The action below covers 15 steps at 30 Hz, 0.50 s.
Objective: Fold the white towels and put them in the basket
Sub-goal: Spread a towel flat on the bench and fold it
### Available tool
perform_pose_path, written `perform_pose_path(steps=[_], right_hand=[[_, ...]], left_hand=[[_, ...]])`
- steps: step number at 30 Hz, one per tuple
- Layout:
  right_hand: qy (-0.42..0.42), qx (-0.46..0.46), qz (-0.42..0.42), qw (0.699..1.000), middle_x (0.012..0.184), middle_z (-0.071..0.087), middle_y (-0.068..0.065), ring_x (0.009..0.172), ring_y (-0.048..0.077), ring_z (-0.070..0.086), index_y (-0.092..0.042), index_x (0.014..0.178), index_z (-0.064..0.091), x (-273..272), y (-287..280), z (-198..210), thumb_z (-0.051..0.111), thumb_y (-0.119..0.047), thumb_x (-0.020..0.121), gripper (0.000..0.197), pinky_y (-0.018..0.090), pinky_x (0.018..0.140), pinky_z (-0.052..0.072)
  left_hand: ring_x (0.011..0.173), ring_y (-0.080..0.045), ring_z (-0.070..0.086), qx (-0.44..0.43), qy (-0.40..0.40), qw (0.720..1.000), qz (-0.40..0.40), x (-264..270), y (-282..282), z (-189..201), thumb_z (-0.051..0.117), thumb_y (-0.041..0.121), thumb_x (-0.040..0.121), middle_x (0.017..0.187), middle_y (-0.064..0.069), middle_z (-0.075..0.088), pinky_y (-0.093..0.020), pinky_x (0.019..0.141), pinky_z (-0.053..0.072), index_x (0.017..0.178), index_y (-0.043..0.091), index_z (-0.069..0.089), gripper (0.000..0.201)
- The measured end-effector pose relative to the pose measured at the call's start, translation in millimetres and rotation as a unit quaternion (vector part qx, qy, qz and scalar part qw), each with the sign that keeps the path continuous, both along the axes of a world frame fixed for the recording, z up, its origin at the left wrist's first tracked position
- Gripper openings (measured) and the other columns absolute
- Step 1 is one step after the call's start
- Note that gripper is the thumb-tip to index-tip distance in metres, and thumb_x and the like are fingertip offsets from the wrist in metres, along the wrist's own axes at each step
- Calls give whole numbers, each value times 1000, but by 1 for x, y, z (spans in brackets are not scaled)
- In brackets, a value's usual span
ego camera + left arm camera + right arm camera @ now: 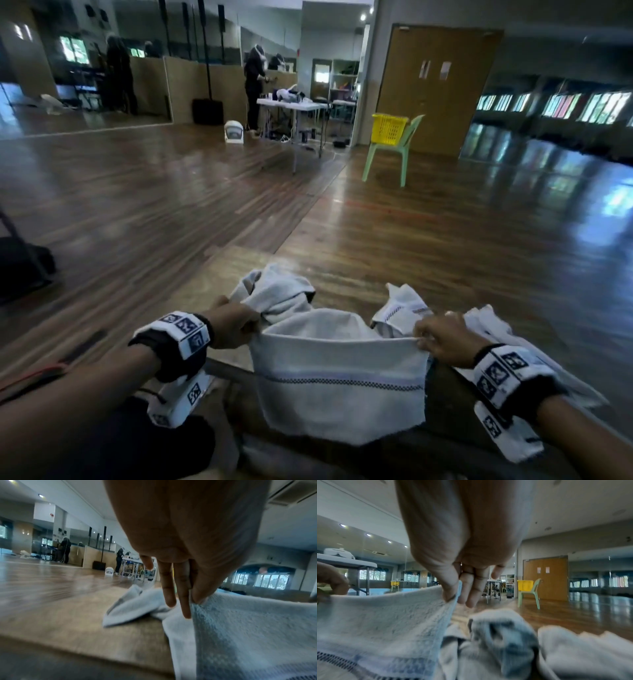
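Note:
A white towel [339,380] with a dark stitched stripe hangs stretched between my two hands near the bottom of the head view. My left hand [236,325] pinches its left top corner, and my right hand [442,337] pinches the right one. The left wrist view shows thumb and fingers [187,601] nipping the towel edge [248,622]; the right wrist view shows the same pinch on the towel [385,615]. More crumpled white towels [277,294] lie just beyond on a low wooden surface. A yellow basket [388,128] sits on a green chair far across the room.
The green chair [397,154] stands by a brown double door [438,85]. A white folding table [291,104] with clutter and a person in dark clothes [253,85] are at the back. Wooden floor [445,222] stretches between me and the chair.

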State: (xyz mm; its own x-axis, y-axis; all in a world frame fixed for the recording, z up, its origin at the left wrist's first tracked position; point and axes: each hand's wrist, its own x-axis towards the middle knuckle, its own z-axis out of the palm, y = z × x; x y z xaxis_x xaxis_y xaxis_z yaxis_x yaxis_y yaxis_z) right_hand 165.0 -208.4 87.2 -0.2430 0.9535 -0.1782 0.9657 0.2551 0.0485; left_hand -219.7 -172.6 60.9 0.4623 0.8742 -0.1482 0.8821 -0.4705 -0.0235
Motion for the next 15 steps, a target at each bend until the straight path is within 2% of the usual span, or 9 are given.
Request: perform_pose_path(steps=[1,2,4,6,9,11,12,14,15], right_hand=[[8,-7,-7,1000,104,59,-11,114,17,52,-36,86,55,0,0,-18,51,-25,91,13,32,95,31],[16,-8,-17,1000,104,59,-11,114,17,52,-34,86,56,0,0,-33,51,-25,91,12,33,95,29],[32,-1,-35,999,112,61,-8,115,17,51,-26,100,60,1,1,-59,50,-26,92,13,33,95,24],[45,6,-40,998,116,61,-6,116,17,50,-23,104,60,-1,3,-76,48,-25,93,16,35,94,21],[73,41,-13,996,112,60,-5,113,16,50,-21,100,60,-6,7,-85,46,-23,94,16,33,81,17],[79,73,16,994,106,61,-4,108,16,52,-21,97,62,-9,12,-89,39,-28,92,24,30,69,11],[87,92,29,991,101,62,-5,104,18,54,-23,93,63,-11,16,-92,35,-31,89,29,29,68,10],[102,85,46,990,94,64,-7,99,19,57,-29,86,61,-16,22,-102,30,-38,83,33,31,78,20],[110,68,57,990,97,64,-8,102,19,57,-30,87,61,-19,25,-109,32,-37,84,29,37,86,27]], left_hand=[[105,-14,57,-6,0,1000,-2,0,-2,-17,51,29,87,106,9,65,-28,90,33,102,25,62,19],[104,-13,58,-19,1,1000,0,0,-2,-33,53,32,85,105,9,65,-27,89,33,101,26,62,19],[102,-12,58,-44,-20,999,10,-3,-2,-58,58,36,82,104,10,65,-29,89,34,100,26,62,21],[100,-11,58,-45,-54,997,29,-4,-1,-75,60,40,77,102,10,65,-30,88,35,98,26,62,25],[98,-11,58,10,-101,993,58,-2,4,-89,58,33,78,97,10,66,-31,83,31,91,26,62,16],[99,-13,58,32,-140,987,65,1,11,-95,59,29,78,97,10,65,-33,83,31,89,28,62,12],[101,-15,58,37,-159,985,58,3,15,-99,57,29,77,98,10,65,-35,83,32,90,28,62,14],[100,-18,60,35,-174,983,34,9,18,-103,50,33,76,99,8,67,-35,81,30,94,27,64,24],[97,-18,61,27,-162,986,22,14,17,-106,44,37,75,98,6,68,-34,81,28,97,27,63,31]])
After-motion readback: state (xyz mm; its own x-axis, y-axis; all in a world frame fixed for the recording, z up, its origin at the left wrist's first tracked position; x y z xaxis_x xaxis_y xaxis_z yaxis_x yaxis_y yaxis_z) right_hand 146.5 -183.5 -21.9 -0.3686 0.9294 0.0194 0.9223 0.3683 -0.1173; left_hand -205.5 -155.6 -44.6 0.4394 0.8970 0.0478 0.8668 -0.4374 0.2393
